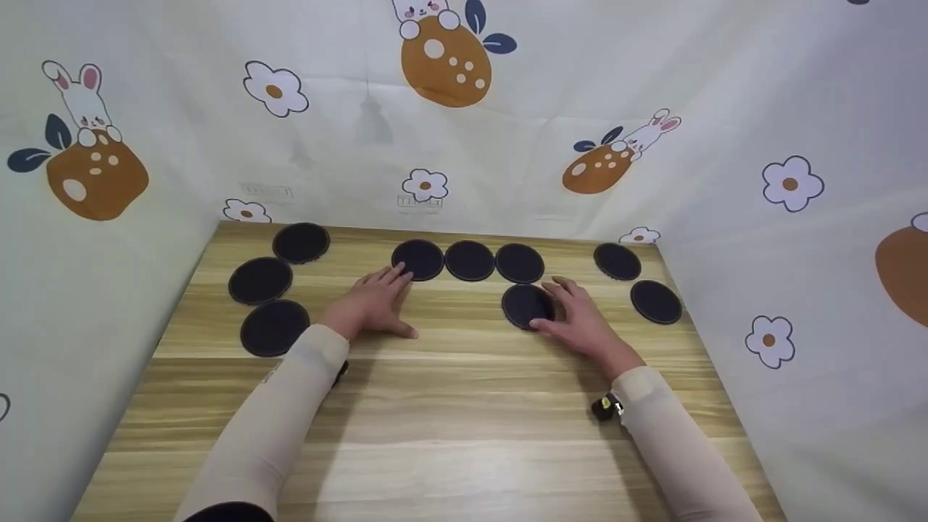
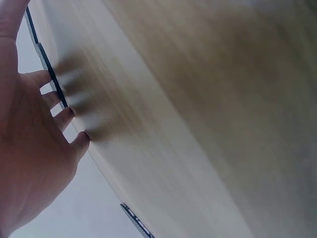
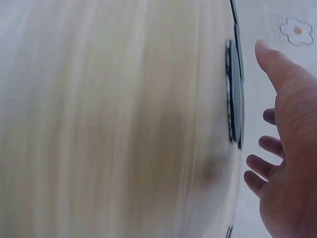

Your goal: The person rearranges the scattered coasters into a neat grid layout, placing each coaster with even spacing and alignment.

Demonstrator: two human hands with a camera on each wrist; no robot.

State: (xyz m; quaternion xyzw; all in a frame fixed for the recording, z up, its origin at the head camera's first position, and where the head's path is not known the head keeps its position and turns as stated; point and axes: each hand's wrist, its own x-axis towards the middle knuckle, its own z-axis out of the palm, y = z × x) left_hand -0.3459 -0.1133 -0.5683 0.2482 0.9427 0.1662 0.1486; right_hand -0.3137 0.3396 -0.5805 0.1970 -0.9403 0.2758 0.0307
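Note:
In the head view, black round coasters with a stitched edge lie flat on a wooden table. My left hand (image 1: 371, 301) rests its fingertips at the near edge of the left coaster (image 1: 416, 255) of a row of three, its thumb held apart. Beside it in the row are a middle coaster (image 1: 470, 261) and a right coaster (image 1: 520, 262). Just below the right one lies another coaster (image 1: 523, 306), with my right hand (image 1: 580, 322) spread over its right side. The right wrist view shows the right thumb and fingers (image 3: 272, 145) apart, not gripping that coaster (image 3: 235, 91).
Three coasters (image 1: 261, 280) form a group at the table's left. Two more, an upper coaster (image 1: 618, 261) and a lower coaster (image 1: 656, 301), lie near the right edge. Patterned cloth (image 1: 341, 159) surrounds the wooden table (image 1: 449, 406) at the back and sides.

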